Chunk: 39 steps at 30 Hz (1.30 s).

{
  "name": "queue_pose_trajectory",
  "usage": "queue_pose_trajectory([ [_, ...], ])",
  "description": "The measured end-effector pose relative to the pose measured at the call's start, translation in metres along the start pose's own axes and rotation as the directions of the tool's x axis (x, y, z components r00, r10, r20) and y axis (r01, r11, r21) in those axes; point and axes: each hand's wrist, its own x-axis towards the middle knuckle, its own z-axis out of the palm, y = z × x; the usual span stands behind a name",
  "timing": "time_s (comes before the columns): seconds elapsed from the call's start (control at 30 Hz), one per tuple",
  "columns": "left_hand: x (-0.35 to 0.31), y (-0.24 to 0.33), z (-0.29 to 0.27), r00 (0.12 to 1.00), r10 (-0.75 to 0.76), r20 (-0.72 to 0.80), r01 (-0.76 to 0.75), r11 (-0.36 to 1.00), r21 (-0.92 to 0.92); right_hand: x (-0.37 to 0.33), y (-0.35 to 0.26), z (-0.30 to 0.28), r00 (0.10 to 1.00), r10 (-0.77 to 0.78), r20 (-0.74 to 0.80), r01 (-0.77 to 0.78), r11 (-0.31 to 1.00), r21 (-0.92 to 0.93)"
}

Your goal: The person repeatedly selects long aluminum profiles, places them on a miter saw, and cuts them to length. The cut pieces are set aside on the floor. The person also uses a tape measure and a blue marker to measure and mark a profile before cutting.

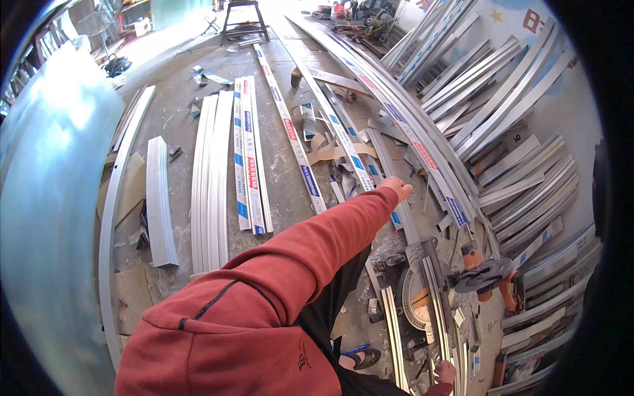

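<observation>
My left arm, in a red sleeve, reaches across to the right. At its end my left hand is closed over a long grey aluminium profile, its fingertips partly hidden. That profile runs down toward a mitre saw with orange parts and a dark round blade. Under the saw lies a round scale base. Near the lower edge my right hand is closed at narrow aluminium strips crossing the saw base; its grip is small in view. More pale strips lie just left of it.
Bundled profiles and labelled lengths lie on the floor at left. Glass-like sheets stand at the far left. Stacked profiles lean along the right wall. A black step stool stands at the back. Offcuts litter the floor.
</observation>
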Motion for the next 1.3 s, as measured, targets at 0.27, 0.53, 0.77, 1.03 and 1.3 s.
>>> queue_pose_trajectory([
  [0.27,-0.001,-0.007,-0.003,1.000,-0.011,-0.017,0.011,1.000,-0.018,0.001,-0.005,0.012,0.998,0.018,-0.057,-0.020,1.000,-0.025],
  [0.53,-0.004,0.002,-0.001,0.999,0.033,-0.028,-0.033,0.999,-0.017,0.004,0.006,0.003,0.999,0.003,-0.041,0.000,0.998,0.069],
  [0.77,0.001,-0.001,0.010,0.990,0.057,-0.133,-0.074,0.989,-0.129,0.008,0.014,-0.007,0.995,-0.023,-0.093,0.032,0.995,0.090],
  [1.03,0.001,-0.004,0.012,0.990,0.054,-0.134,-0.071,0.989,-0.130,-0.002,0.001,0.000,0.999,-0.036,-0.039,0.038,0.997,0.060],
  [1.3,-0.003,-0.002,0.002,0.992,0.073,-0.099,-0.084,0.991,-0.108,-0.001,-0.002,0.010,0.998,-0.026,-0.060,0.030,0.997,0.065],
])
